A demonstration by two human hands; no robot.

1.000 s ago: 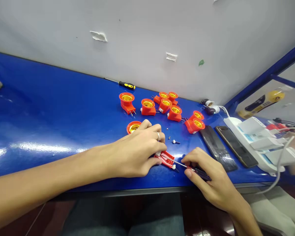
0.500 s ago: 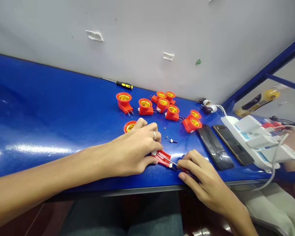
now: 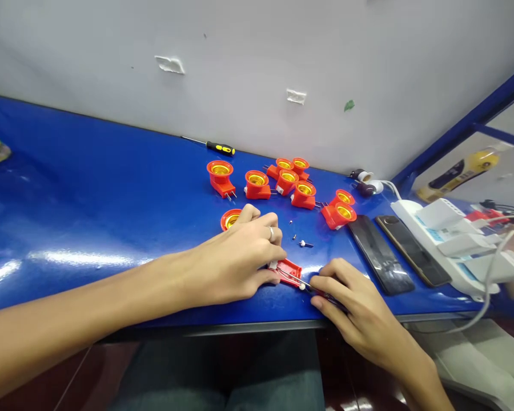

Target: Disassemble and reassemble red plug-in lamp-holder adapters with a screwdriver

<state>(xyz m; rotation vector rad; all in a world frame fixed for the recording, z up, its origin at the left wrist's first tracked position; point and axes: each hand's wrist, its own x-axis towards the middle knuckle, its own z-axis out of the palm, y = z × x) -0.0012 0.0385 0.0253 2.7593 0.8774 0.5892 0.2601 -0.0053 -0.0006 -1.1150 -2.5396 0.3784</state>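
Note:
My left hand (image 3: 251, 257), a ring on one finger, is closed on a red plug-in lamp socket whose open housing (image 3: 294, 267) shows thin metal parts inside. Beyond the fingers the socket's gold-lined cup (image 3: 230, 219) peeks out; the rest is covered by the hand. In my right hand (image 3: 351, 302) is a screwdriver (image 3: 334, 302) with a dark handle, its thin shaft reaching into the open housing. A small white piece (image 3: 302, 286) sits at the housing's near end. Beyond the housing lie a pin with a white collar (image 3: 305, 244) and tiny screws (image 3: 294, 237).
Several red lamp sockets (image 3: 257, 185) stand toward the wall, near a black-and-yellow screwdriver (image 3: 220, 149). On the right are two phones (image 3: 381, 257), a white power strip (image 3: 441, 251) with chargers, and cables. A blue frame (image 3: 449, 140) borders the right side.
The view has shifted slightly, bringing more of a yellowish object in at the left edge. Both hands keep their grips, and the screwdriver's shaft stays in the housing.

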